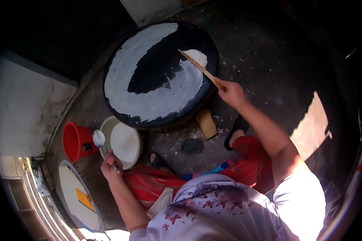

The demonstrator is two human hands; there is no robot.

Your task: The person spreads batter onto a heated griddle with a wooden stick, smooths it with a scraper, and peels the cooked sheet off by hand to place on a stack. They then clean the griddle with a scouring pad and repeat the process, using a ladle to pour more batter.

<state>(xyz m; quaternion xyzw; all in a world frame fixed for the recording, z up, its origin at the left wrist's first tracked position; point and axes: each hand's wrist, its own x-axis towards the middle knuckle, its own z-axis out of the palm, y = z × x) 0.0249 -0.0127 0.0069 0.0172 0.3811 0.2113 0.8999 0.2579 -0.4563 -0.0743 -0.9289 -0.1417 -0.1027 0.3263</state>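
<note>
My right hand (pixel 231 94) grips the handle of a wooden spreader (pixel 198 66), whose blade lies on the large round black griddle (pixel 149 72). Just beyond the blade sits a mound of white batter (pixel 197 57). A ring of thin white batter (pixel 126 68) coats much of the griddle's outer part, with dark surface showing in the middle. In my left hand (pixel 111 164) is a metal ladle (pixel 99 138), its bowl smeared with white. The ladle is held over the rim of a pale bucket (pixel 138 149) full of white batter.
A red bucket (pixel 71 141) stands left of the batter bucket. Below it is a round tray (pixel 64 188) of pale flat sheets with a yellow piece (pixel 84 199) on top. A tan block (pixel 206 123) and a dark mesh pad (pixel 192 146) lie near my feet.
</note>
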